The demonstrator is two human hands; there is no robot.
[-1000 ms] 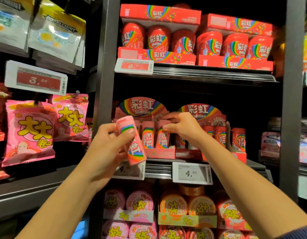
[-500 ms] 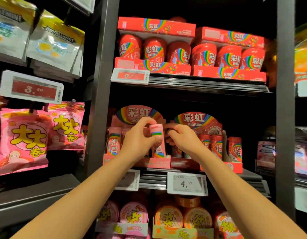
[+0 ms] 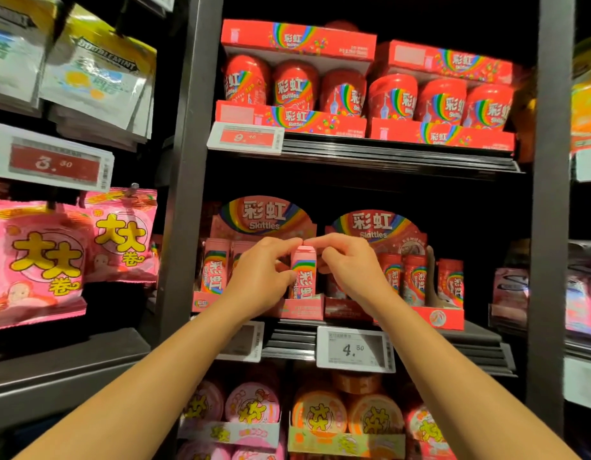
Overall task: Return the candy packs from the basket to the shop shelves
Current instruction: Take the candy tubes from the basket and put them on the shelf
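A pink Skittles candy pack [image 3: 304, 275] stands upright in the pink display tray [image 3: 300, 310] on the middle shelf. My left hand [image 3: 264, 277] grips the pack's left side, with its thumb and finger up at the top. On the other side my right hand [image 3: 348, 267] touches the pack's top right corner, fingers pinched; its hold is unclear. Another pink pack [image 3: 214, 270] stands in the tray's left end. The basket is out of view.
Red Skittles packs [image 3: 417, 280] fill the red tray to the right. Red Skittles tubs [image 3: 343, 92] line the shelf above. A 4.50 price tag [image 3: 355, 350] hangs below my right hand. Pink candy bags [image 3: 38, 260] hang at left. Dark uprights [image 3: 187, 161] frame the bay.
My left hand has carried the pink pack from in front of the shelf into the pink tray and stood it up. My right hand stayed at the tray and now touches the pack's top.
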